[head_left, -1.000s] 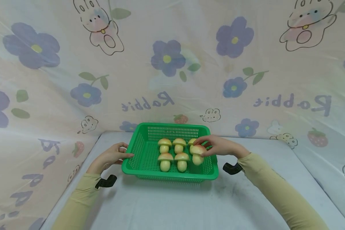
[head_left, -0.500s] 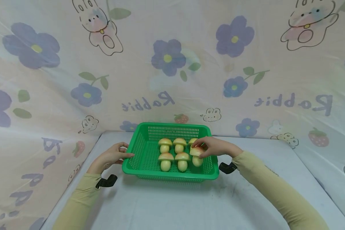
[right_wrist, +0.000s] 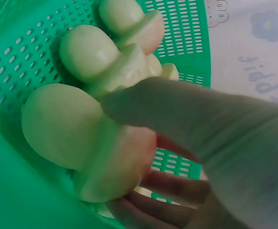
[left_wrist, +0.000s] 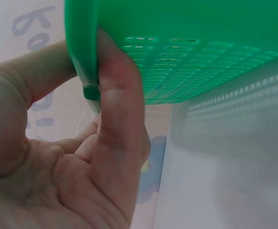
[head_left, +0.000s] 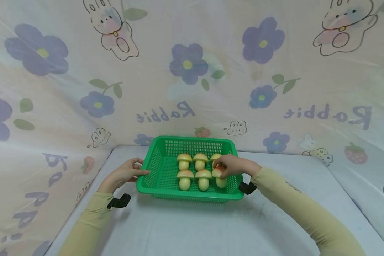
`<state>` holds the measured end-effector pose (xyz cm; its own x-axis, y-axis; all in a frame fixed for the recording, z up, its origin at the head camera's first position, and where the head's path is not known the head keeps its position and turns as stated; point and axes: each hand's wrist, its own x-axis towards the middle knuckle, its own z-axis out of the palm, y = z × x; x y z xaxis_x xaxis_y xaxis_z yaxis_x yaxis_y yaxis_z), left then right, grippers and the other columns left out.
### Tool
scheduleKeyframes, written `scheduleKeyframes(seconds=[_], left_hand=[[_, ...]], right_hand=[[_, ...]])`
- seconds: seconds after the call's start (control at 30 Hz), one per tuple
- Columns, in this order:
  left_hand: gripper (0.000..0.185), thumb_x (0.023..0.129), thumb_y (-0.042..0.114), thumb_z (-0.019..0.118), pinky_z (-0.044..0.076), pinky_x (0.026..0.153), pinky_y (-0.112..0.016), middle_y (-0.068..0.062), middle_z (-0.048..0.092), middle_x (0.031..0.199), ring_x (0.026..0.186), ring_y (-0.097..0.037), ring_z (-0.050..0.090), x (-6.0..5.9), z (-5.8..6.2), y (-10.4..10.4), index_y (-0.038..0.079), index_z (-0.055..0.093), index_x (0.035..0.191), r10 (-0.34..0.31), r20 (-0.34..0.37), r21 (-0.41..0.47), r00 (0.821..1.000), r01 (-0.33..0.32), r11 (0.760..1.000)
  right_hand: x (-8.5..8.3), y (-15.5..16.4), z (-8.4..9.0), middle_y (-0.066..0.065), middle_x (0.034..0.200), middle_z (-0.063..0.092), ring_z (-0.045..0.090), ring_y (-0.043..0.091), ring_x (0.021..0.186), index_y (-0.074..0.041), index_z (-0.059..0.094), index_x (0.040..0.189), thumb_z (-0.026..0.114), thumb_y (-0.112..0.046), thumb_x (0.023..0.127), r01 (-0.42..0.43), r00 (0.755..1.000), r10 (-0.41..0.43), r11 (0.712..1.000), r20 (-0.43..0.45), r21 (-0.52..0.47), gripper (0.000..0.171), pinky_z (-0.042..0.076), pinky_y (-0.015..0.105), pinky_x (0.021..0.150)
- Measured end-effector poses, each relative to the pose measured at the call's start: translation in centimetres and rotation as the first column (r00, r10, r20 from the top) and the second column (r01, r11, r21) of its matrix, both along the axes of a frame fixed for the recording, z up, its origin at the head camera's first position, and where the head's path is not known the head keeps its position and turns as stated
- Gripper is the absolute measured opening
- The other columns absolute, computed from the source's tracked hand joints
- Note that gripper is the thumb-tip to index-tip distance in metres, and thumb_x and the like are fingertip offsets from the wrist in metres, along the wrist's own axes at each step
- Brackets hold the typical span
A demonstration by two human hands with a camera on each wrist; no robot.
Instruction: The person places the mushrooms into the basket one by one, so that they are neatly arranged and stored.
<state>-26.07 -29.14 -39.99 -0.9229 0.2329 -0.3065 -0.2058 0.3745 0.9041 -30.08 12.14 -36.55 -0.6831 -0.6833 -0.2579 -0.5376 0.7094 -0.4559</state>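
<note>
A green plastic basket with slotted walls holds several toy mushrooms, pale yellow with reddish cap tops. In the right wrist view, my right hand grips one mushroom by its cap, thumb on one side and fingers on the other. That mushroom stands at the basket's front right, beside another mushroom of the front row. Behind it, one more mushroom is partly covered by my hand. My left hand pinches the basket's left rim, thumb and fingers on opposite sides of it.
Two mushrooms sit in the back row and one in front. The basket's left part shows bare floor. A pale table lies underneath, and a printed curtain hangs behind.
My right hand has moved left and a little lower, bringing the gripped mushroom down into line with the front row. My left hand keeps its place on the rim.
</note>
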Motion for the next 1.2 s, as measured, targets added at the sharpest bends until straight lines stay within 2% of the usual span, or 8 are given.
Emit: scheduleKeyframes(seconds=[0.33, 0.83, 1.2], left_hand=[[0.055, 0.088, 0.023, 0.072, 0.054, 0.071, -0.037, -0.015, 0.058, 0.104, 0.079, -0.022, 0.061, -0.1, 0.0, 0.0, 0.0, 0.039, 0.125, -0.002, 0.003, -0.014, 1.0, 0.002, 1.0], [0.054, 0.088, 0.022, 0.071, 0.054, 0.07, -0.037, -0.015, 0.059, 0.102, 0.079, -0.022, 0.062, -0.2, 0.0, -0.1, -0.001, 0.039, 0.124, 0.003, 0.013, -0.004, 1.0, -0.003, 1.0], [0.051, 0.089, 0.021, 0.071, 0.055, 0.068, -0.036, -0.015, 0.061, 0.097, 0.078, -0.022, 0.063, -0.2, 0.0, -0.1, -0.001, 0.039, 0.122, -0.008, 0.01, 0.006, 1.0, 0.008, 1.0]], right_hand=[[-0.1, -0.6, -0.3, 0.004, 0.094, 0.059, 0.048, 0.016, 0.079, 0.001, 0.062, 0.116, 0.073, -0.004, 0.078, 0.016, 1.0, -0.015, 0.999, -0.011, 0.044, 0.04, 0.044, 0.031, 0.07], [-0.8, -1.3, -0.5, 0.004, 0.101, 0.062, 0.056, 0.017, 0.089, -0.003, 0.065, 0.108, 0.078, -0.016, 0.081, 0.051, 0.999, -0.05, 0.991, -0.012, 0.123, 0.033, 0.049, 0.034, 0.077], [-0.7, -1.9, -0.3, 0.005, 0.095, 0.062, 0.054, 0.018, 0.086, -0.001, 0.064, 0.105, 0.078, -0.016, 0.08, 0.05, 0.999, -0.048, 0.984, -0.017, 0.171, 0.032, 0.049, 0.034, 0.076]])
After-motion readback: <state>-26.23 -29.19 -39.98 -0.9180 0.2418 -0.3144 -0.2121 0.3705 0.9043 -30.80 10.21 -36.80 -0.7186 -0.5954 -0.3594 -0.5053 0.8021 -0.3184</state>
